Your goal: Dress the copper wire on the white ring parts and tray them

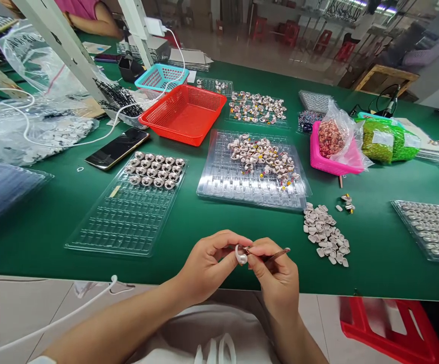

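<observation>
My left hand [212, 265] pinches a small glossy white C-shaped earbud part [241, 256] between thumb and fingertips, near the table's front edge. My right hand [278, 270] meets it from the other side, closed around a thin brown stick-like tool [279, 255]. The tool's rear end pokes out past the fingers; its tip and whatever the right fingertips touch on the part are hidden. To the right lies a loose pile of small white caps [327, 233]. Ahead, many similar earbud parts with yellow bits [266, 156] are heaped on a stack of clear trays [223, 184].
A clear slotted tray [116, 227] at left holds rows of silvery-white parts [154, 169]. Behind are a phone [118, 147], a red basket [184, 112] and a pink basket [320, 163]. Another filled tray [433, 227] stands right. A person's arm [100, 23] shows far left.
</observation>
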The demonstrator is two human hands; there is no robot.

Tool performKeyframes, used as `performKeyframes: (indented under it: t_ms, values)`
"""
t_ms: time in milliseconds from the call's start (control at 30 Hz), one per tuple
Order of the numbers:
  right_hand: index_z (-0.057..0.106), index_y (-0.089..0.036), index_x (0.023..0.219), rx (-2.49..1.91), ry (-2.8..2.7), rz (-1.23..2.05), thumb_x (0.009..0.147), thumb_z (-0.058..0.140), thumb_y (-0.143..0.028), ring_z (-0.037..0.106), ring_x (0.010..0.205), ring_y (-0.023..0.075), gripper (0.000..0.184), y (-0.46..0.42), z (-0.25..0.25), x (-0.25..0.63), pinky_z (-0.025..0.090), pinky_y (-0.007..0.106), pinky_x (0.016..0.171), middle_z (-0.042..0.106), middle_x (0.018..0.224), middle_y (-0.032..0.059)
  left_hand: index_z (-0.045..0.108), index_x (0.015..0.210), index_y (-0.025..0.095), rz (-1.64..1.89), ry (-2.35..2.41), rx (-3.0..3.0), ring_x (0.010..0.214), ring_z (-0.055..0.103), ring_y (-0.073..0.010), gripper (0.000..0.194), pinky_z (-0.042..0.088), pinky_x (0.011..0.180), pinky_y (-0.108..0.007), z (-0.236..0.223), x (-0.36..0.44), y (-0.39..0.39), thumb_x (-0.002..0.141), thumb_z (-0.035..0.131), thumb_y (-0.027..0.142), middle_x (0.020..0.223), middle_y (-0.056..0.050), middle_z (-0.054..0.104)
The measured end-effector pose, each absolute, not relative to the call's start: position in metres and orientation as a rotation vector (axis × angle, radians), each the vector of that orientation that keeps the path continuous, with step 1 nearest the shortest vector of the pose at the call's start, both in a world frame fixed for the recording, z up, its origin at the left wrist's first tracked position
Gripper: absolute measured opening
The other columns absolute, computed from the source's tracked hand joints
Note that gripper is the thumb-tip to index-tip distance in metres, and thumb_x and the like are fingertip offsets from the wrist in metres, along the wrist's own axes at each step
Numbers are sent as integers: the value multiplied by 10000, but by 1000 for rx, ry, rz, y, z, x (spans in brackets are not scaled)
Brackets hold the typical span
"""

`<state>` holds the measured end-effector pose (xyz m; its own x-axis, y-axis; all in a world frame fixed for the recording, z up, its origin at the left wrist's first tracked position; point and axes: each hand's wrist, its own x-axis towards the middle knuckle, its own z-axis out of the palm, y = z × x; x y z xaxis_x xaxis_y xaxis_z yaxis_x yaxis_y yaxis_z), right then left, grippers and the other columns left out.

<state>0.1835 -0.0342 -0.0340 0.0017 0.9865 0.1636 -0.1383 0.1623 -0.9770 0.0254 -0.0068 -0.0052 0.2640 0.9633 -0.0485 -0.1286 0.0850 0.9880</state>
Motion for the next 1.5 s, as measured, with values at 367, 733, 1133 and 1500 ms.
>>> performKeyframes:
  t_ms: [367,733,1133,1500]
  values:
    - [642,-265,1040,-1064,-1579,953,921,581,-59,640,761,143,245,-33,-20,192,528,253,608,635,936,30,731,929,130,844,844,881,678,621,-119,199,527,679,-248,0,24,-2,802,773,277,746,-14,697]
    - [655,-286,1084,-1035,-1703,935,921,588,-52,629,770,141,293,-27,-18,198,482,241,593,655,932,25,660,902,125,633,822,692,535,648,-118,340,583,556,-256,-5,18,11,697,846,323,631,2,705]
    - [626,-230,929,-1097,-1829,1037,880,591,-79,561,672,105,163,-14,-4,205,425,194,536,624,832,0,636,794,133,566,858,695,499,613,-106,301,582,493,-246,-2,17,19,636,848,276,586,12,683]
    - [604,-207,784,-1389,-1584,1276,875,608,-213,477,600,105,92,-12,-4,202,366,217,525,594,731,-18,619,904,143,738,993,931,627,645,-109,195,566,647,-250,-6,23,8,792,734,255,725,0,705]
